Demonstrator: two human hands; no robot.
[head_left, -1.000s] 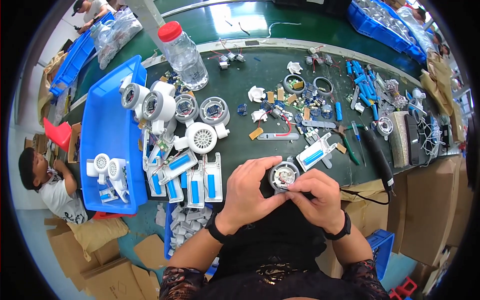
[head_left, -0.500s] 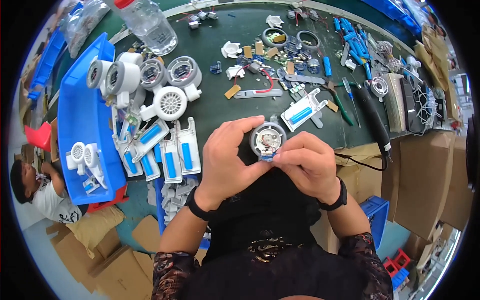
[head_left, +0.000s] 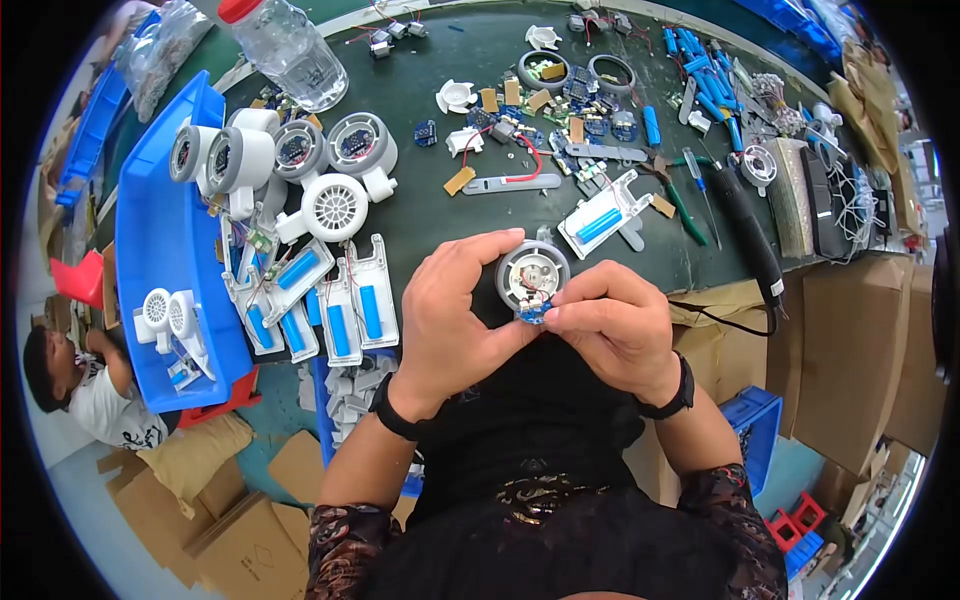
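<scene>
Between my hands is a small round fan housing (head_left: 506,276), white with a grey ring, its open side facing up and a motor with thin wires showing inside. My left hand (head_left: 446,315) wraps around the housing's left side, thumb at its lower edge. At the lower right rim, my right hand (head_left: 622,325) pinches a small blue circuit board (head_left: 531,311) between thumb and fingers. The board lies against the housing's edge, partly hidden by the fingertips. Just beyond, on the green table, rests a white handle shell (head_left: 604,216) with a blue battery cell in it.
At left stands a blue bin (head_left: 150,250) beside several fan heads (head_left: 338,208) and battery-filled handle shells (head_left: 342,310). A plastic jar (head_left: 290,60) is behind them. Pliers (head_left: 682,205), a screwdriver (head_left: 702,195) and a black corded tool (head_left: 748,232) lie right. A person (head_left: 100,375) is at far left.
The circuit board has tilted slightly at the housing's lower rim in my right fingers. Both hands keep their grips, and the whole view has shifted a little.
</scene>
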